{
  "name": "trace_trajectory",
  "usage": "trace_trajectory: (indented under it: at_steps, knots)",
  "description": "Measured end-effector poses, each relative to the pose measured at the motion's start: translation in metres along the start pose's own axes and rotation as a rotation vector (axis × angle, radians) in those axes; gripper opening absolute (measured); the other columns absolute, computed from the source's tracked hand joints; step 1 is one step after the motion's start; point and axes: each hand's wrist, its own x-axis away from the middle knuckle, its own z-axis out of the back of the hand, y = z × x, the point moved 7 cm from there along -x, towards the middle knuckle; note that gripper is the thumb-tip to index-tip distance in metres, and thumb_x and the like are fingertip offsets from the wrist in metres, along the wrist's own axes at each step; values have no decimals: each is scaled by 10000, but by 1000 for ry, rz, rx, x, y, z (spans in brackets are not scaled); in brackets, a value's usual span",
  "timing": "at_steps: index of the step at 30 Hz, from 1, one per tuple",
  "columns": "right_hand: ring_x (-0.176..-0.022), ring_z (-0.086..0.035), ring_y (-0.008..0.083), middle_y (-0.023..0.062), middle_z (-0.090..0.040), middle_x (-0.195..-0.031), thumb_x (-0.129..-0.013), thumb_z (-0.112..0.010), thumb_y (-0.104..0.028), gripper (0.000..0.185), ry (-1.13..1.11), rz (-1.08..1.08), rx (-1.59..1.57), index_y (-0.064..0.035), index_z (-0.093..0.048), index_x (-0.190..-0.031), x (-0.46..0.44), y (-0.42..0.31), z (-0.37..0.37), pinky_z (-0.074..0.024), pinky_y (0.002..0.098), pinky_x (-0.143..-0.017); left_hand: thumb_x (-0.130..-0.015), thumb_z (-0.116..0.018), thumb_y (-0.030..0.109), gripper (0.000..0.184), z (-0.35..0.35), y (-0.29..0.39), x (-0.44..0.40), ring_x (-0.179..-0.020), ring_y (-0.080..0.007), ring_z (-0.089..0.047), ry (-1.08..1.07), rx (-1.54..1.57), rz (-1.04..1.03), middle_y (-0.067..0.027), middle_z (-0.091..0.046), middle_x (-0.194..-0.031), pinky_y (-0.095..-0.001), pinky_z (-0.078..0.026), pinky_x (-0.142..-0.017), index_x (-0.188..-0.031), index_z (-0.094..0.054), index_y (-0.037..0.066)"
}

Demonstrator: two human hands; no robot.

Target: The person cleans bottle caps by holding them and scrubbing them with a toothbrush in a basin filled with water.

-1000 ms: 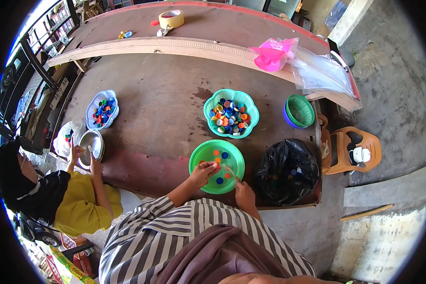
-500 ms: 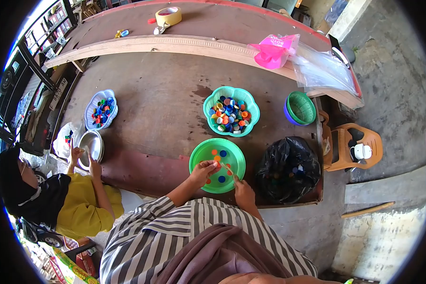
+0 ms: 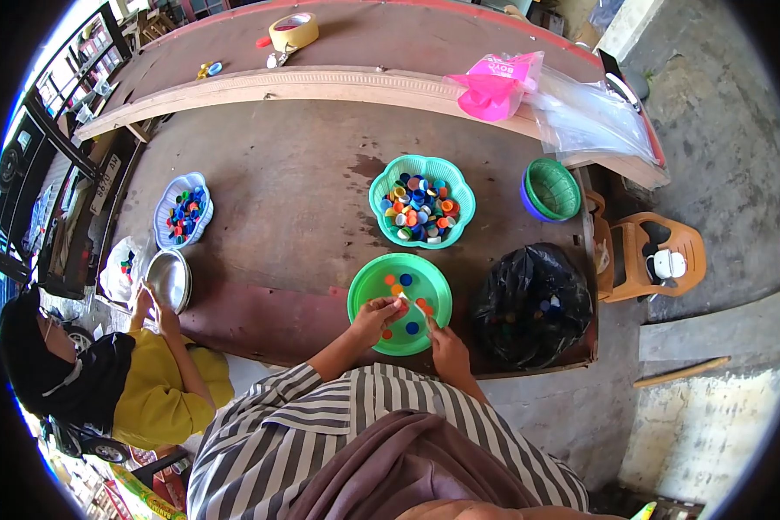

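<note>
In the head view, the person's left hand (image 3: 371,321) is closed to a pinch, fingertips and thumb around a small reddish piece (image 3: 403,306), just above the green basin (image 3: 355,286). The right hand (image 3: 448,348) is curled shut around the lower end of a thin pale tool (image 3: 420,309), whose far end slants up toward that piece; whether it has a sharp edge is too small to tell. The likeliest trouble is a slip: the tool points at the left fingertips, so a push that skids off the piece could jab or nick them. The grip also covers little of the piece, so a sideways push could pop it loose, to fall among the loose discs in the basin, such as the dark blue disc (image 3: 412,328). The basin sits near the front edge of the table (image 3: 269,173), so a forearm leaning on its rim could tilt it. The black plastic bag (image 3: 533,303) lies beside it, where a stray piece might vanish into the folds.
</note>
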Motion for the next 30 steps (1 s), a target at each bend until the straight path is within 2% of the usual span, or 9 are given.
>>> trace_trajectory:
  at_steps: [2, 5, 12, 14, 18, 20, 24, 26, 30]
  knots:
    - [-785, -593, 347, 143, -586, -908, -869, -530, -131, 366, 29, -112, 85, -130, -538, -1235, -5, 6, 12, -469, 413, -648, -903, -566, 128, 268, -3, -4, -3, -985, -156, -584, 14, -18, 29, -97, -589, -1041, -253, -486, -901, -1106, -520, -41]
    - [-786, -593, 344, 138, -589, -905, -861, -538, -122, 377, 7, -16, -38, -133, -537, -1238, -4, -10, 16, -474, 407, -652, -906, -560, 128, 271, 0, 0, 2, -991, -157, -583, 52, -4, 41, -95, -587, -1043, -250, -484, -907, -1109, -516, -46]
    - [-727, -606, 320, 109, -588, -873, -865, -537, -151, 376, 98, -30, -26, -161, -534, -1240, -9, 0, 15, -485, 423, -598, -910, -548, 111, 267, 4, 0, -8, -996, -165, -583, 9, 48, 24, -103, -581, -1078, -251, -485, -910, -1116, -510, -55]
    - [-711, -606, 316, 108, -581, -848, -861, -540, -153, 379, 3, -19, 37, -161, -535, -1240, -6, 14, -5, -489, 407, -587, -913, -542, 108, 262, 3, 1, -6, -1004, -167, -580, -34, 77, 15, -106, -579, -1083, -252, -480, -916, -1118, -509, -54]
    - [-705, -608, 319, 109, -578, -841, -861, -537, -164, 375, 77, -62, 23, -157, -537, -1236, -15, 1, 22, -495, 406, -596, -918, -533, 113, 252, 4, 0, -10, -1020, -157, -570, 20, 33, 67, -99, -577, -1079, -256, -465, -930, -1112, -513, -48]
    - [-756, -591, 342, 133, -584, -879, -854, -544, -115, 371, -74, -76, -16, -152, -552, -1224, -13, 0, 12, -470, 428, -638, -918, -534, 117, 250, 5, 2, -10, -1013, -153, -571, 0, 37, 65, -95, -576, -1073, -257, -464, -929, -1108, -516, -45]
    - [-695, -601, 318, 111, -575, -829, -847, -558, -142, 379, -9, -77, 15, -139, -543, -1226, -21, 20, 13, -487, 422, -608, -917, -544, 131, 254, 4, 6, -16, -967, -158, -576, 91, -46, 118, -79, -572, -1044, -265, -484, -890, -1097, -528, -48]
    - [-708, -595, 324, 117, -571, -821, -846, -563, -130, 369, 154, -78, -70, -125, -546, -1215, -30, 22, 31, -480, 421, -603, -914, -553, 139, 263, -1, 25, -27, -948, -154, -578, 82, -271, 2, -73, -573, -1026, -263, -487, -873, -1093, -539, -53]
    - [-746, -572, 364, 164, -566, -818, -873, -536, -130, 339, 168, -126, -93, -85, -551, -1209, -39, 27, 45, -454, 418, -629, -871, -606, 117, 356, -53, 98, -55, -982, -152, -574, 13, -599, -211, -83, -591, -1090, -265, -448, -866, -1176, -525, -48]
